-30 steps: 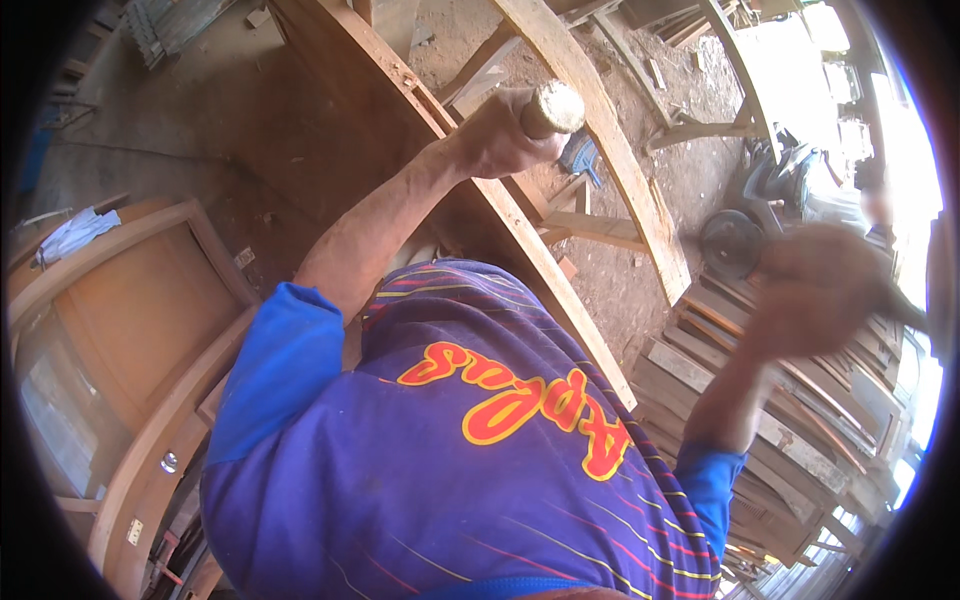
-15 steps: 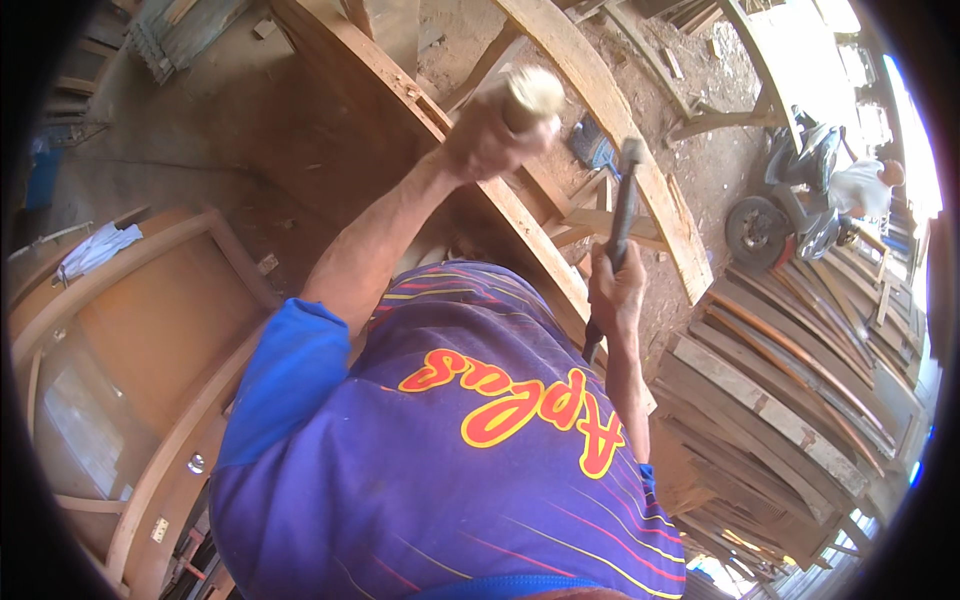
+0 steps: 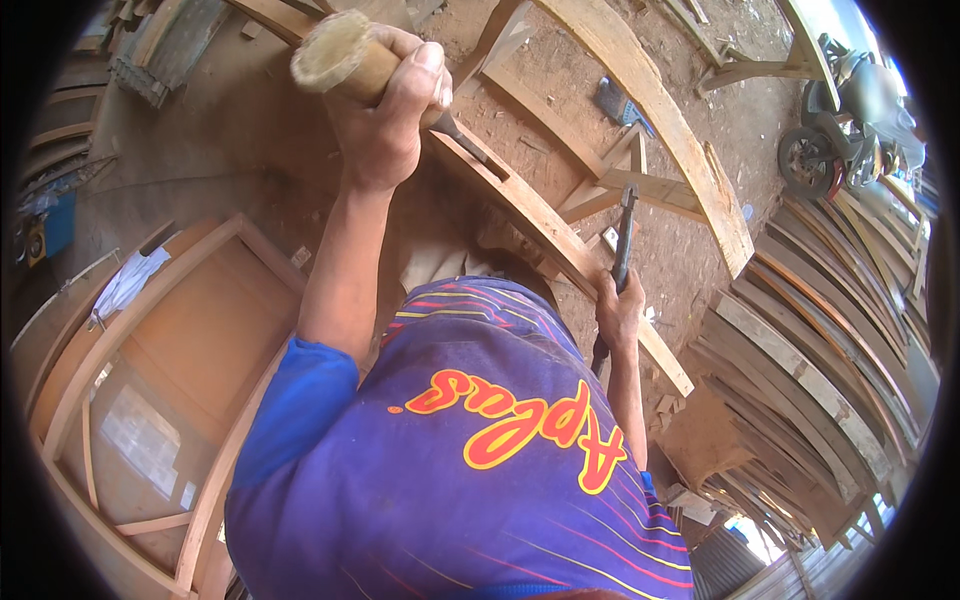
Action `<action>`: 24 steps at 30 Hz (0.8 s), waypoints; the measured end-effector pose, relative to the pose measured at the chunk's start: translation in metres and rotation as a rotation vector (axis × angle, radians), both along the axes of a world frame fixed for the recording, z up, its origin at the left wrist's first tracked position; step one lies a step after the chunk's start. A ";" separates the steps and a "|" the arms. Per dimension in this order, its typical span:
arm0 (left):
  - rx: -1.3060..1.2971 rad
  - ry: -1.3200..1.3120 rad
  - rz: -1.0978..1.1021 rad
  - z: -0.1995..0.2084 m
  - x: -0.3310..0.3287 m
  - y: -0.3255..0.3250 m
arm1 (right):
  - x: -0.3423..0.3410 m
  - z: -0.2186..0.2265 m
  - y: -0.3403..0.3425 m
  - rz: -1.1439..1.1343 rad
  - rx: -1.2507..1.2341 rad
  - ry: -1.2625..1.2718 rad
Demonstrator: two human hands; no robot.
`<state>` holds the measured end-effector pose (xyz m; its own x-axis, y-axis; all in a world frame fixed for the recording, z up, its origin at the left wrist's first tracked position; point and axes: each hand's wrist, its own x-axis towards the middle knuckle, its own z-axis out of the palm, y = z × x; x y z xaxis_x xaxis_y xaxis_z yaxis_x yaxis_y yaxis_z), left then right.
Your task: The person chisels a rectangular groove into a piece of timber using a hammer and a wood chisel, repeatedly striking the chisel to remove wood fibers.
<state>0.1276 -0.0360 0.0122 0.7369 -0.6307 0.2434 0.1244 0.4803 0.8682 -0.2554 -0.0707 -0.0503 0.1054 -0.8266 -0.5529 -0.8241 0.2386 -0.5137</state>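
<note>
Chisel (image 3: pixel 376 78) swung leftward, handle (image 3: pixel 338 50) inside left hand (image 3: pixel 393 115), blade (image 3: pixel 462 137) at slotted beam (image 3: pixel 550 225)

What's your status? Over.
Left hand gripping thick wooden-handled chisel; right hand, long dark tool. Chisel tip by slot in pale wooden beam. Nothing visibly blocking it.

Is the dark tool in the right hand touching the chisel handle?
Apart: the head view shows a wide gap between dark tool and chisel handle.
</note>
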 end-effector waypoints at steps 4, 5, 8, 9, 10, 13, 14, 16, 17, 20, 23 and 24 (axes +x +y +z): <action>-0.105 0.132 -0.082 -0.002 0.004 0.015 | -0.008 -0.012 0.008 0.091 -0.176 0.014; -0.111 0.110 -0.100 -0.005 0.006 0.017 | -0.006 -0.013 0.008 0.061 -0.172 -0.002; -0.038 0.164 -0.112 -0.006 0.003 0.025 | -0.003 -0.009 0.010 -0.010 -0.087 0.019; -0.032 0.152 -0.132 -0.008 0.004 0.025 | -0.003 -0.010 0.010 -0.015 -0.081 0.027; -0.024 0.162 -0.137 -0.011 0.004 0.025 | -0.006 -0.012 0.012 -0.024 -0.074 0.026; -0.039 0.131 -0.158 -0.010 0.005 0.023 | -0.006 -0.013 0.009 -0.024 -0.079 0.037; -0.015 0.118 -0.160 -0.009 0.006 0.021 | -0.004 -0.014 0.006 -0.015 -0.089 0.049; 0.013 0.106 -0.164 -0.006 0.009 0.017 | -0.001 -0.014 0.002 -0.019 -0.081 0.061; 0.062 0.071 -0.185 -0.005 0.010 0.015 | 0.002 -0.014 0.001 -0.022 -0.076 0.069; 0.046 0.024 -0.259 -0.005 0.014 0.006 | 0.010 -0.011 -0.005 -0.056 -0.053 0.077; 0.043 -0.029 -0.328 0.005 0.008 0.004 | 0.006 -0.014 -0.003 -0.083 -0.106 0.006; 0.097 -0.067 -0.339 0.007 0.003 -0.002 | 0.006 -0.013 -0.004 -0.107 -0.143 -0.006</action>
<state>0.1308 -0.0384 0.0190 0.4662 -0.8591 0.2113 0.2038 0.3367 0.9193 -0.2490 -0.0752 -0.0628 0.0152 -0.9032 -0.4289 -0.7948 0.2493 -0.5532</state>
